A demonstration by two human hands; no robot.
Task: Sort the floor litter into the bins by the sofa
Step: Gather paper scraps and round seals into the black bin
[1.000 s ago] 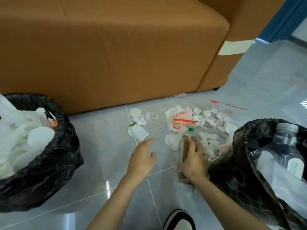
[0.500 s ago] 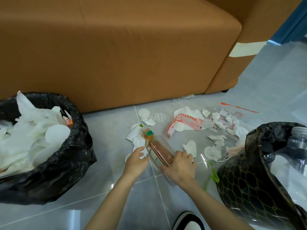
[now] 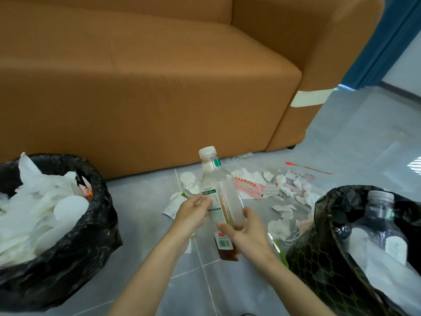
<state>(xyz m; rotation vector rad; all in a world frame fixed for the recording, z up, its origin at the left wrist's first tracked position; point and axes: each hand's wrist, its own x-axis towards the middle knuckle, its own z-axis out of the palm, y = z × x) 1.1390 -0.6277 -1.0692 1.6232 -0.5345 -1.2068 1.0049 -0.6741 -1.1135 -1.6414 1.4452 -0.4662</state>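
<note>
— What do my hands have?
— Your left hand [image 3: 193, 213] and right hand [image 3: 246, 231] both grip the bottle [image 3: 218, 195], nearly upright and seemingly clear of the floor.
— How far along am I?
— Partway, I judge. Left of the bottle, one bin [image 3: 68, 258] is heaped with white paper. Right of it, the other bin [image 3: 319, 258] holds bottles. Behind the bottle, paper scraps [image 3: 282, 210] lie unsorted.

The label [image 3: 215, 209] on the bottle [image 3: 227, 192] in my fingers has white print on a green band and fine lines below, all too blurred to read. A barcode [image 3: 224, 243] sits at its 6 o'clock end. At 2 o'clock from the bottle, a packet [image 3: 247, 187] bears unreadable red characters.
</note>
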